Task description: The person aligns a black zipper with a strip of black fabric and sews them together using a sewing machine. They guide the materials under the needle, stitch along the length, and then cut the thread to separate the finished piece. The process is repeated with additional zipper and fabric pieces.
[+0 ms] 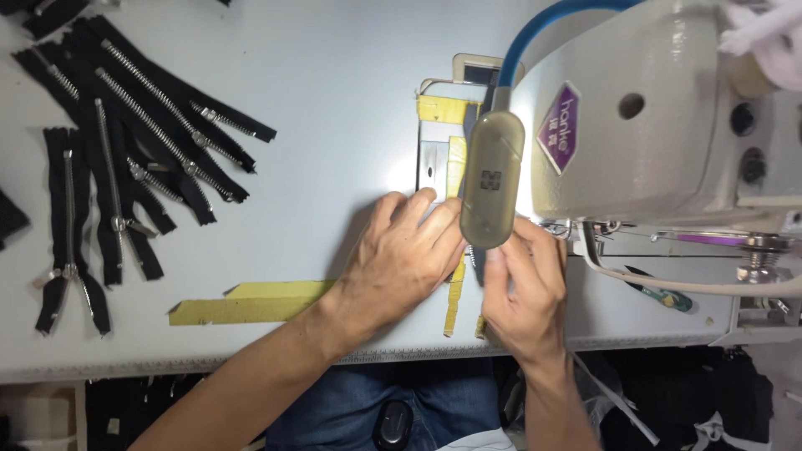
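Head view is looking down at a white worktop [334,100] with a sewing machine [660,125] on the right side. Two bare hands are working under the machine's lamp [491,179], which is hanging on a blue bendy arm [543,25].

The left hand [399,259] is lying flat, fingers [418,205] spread and pressing down. I cannot see anything held in it, so its grip is loose and flat. Its fingertips are touching a bright white piece [434,167] that is sitting on the machine bed, just under the lamp. The piece is lying right in front of the fingertips, partly hidden by the lamp.

The right hand [520,292] is sitting just beside the left one, curled in. Its fingers are pinching near the needle spot, but the lamp is hiding the tips, so I cannot tell what its grip is holding.

Yellow tape [251,302] is sticking to the worktop by the left wrist. More yellow tape strips [454,292] are running between the two hands. A pile of black zippers [125,159] is lying well apart, at the far left. A screwdriver [668,296] with a green handle is resting to the right of the right hand.
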